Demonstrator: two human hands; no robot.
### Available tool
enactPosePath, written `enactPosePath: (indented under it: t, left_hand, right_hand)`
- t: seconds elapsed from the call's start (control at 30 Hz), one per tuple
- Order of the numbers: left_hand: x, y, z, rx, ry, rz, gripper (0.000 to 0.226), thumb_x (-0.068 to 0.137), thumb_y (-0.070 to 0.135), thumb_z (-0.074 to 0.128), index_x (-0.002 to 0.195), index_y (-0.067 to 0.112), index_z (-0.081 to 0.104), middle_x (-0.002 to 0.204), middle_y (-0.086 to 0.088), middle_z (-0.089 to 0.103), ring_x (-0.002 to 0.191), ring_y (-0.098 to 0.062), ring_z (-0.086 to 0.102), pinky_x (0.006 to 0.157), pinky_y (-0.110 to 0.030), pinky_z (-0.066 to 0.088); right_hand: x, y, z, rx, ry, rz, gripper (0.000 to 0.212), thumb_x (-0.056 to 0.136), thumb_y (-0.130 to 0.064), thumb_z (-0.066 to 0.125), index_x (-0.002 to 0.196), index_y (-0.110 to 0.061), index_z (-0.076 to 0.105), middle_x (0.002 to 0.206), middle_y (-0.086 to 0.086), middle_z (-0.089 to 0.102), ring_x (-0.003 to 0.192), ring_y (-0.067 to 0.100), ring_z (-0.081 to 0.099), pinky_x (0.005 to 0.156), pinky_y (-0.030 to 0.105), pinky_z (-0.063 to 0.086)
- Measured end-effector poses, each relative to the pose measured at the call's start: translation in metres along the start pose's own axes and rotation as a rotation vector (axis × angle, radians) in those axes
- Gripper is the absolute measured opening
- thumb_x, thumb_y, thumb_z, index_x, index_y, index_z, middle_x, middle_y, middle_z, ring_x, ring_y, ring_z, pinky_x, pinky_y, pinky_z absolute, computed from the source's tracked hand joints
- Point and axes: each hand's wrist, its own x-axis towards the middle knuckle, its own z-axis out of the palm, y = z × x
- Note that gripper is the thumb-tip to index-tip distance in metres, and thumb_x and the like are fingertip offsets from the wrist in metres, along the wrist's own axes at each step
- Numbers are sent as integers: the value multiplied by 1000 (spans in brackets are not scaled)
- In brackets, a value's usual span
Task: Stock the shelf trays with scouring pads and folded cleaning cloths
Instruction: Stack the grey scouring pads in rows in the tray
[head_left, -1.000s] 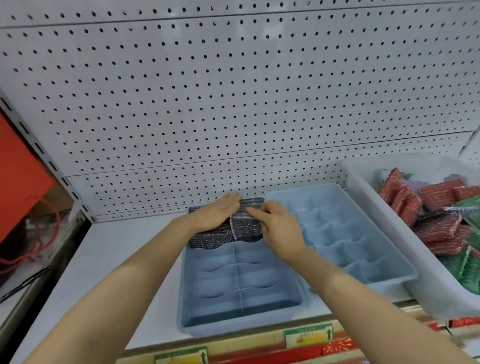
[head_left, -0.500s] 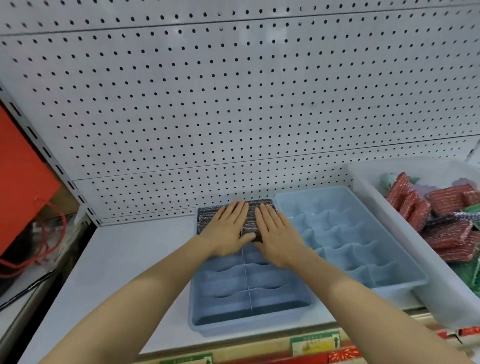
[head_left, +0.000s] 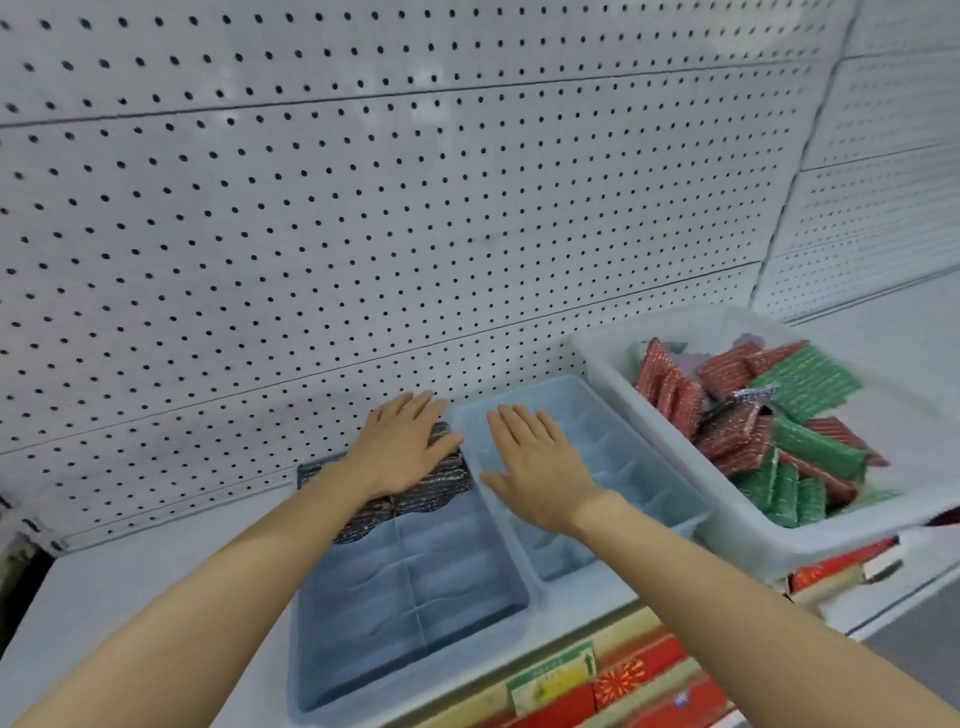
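Note:
Two blue divided trays sit side by side on the white shelf. The left tray (head_left: 415, 597) holds dark silvery scouring pads (head_left: 441, 483) in its far compartments. My left hand (head_left: 400, 447) lies flat on those pads, fingers spread, gripping nothing. My right hand (head_left: 535, 467) hovers open, palm down, over the right tray (head_left: 639, 467), whose compartments look bare. A white bin (head_left: 670, 431) at the right holds several red pads (head_left: 727, 431) and green pads (head_left: 810, 447).
White pegboard (head_left: 415, 208) backs the shelf. The shelf front edge carries a price label (head_left: 553, 680) and red strips. Bare shelf surface (head_left: 156, 566) lies left of the trays. The bin overhangs the shelf's right front corner.
My right hand has lifted off the dark pads and shifted right over the second tray. My left hand stays on the pads. The view has swung right, showing more of the bin.

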Motion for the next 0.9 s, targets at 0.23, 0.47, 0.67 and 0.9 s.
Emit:
enactPosePath:
  t: [0.23, 0.47, 0.67, 0.9]
  left_hand:
    - [44, 150, -54, -156, 94, 325, 44, 102, 38, 41, 143, 23, 45, 150, 3, 41, 137, -21, 37, 111, -35, 33]
    - [111, 316, -50, -254, 61, 455, 31, 103, 24, 43, 126, 14, 61, 118, -11, 63, 106, -29, 59, 83, -30, 48]
    - [174, 379, -14, -27, -61, 349, 31, 95, 18, 55, 125, 22, 59, 127, -4, 63, 99, -20, 62, 75, -33, 49]
    - [186, 365, -10, -194, 126, 205, 62, 86, -4, 48, 137, 30, 47, 117, -3, 64, 92, -19, 63, 69, -32, 52]
  right_hand:
    - [-70, 131, -75, -20, 148, 282, 49, 89, -38, 49, 130, -11, 50, 132, 10, 55, 123, 32, 46, 106, 41, 34]
    - [-139, 255, -98, -48, 70, 523, 51, 95, -24, 47, 143, -10, 36, 142, 10, 46, 130, 29, 41, 106, 38, 35]
    - [-171, 332, -94, -86, -72, 579, 51, 95, -22, 50, 144, -15, 36, 142, 8, 46, 129, 30, 39, 102, 40, 39]
    - [-149, 371, -85, -225, -188, 316, 23, 75, -7, 61, 92, -21, 69, 87, -2, 67, 89, 22, 52, 71, 33, 48]
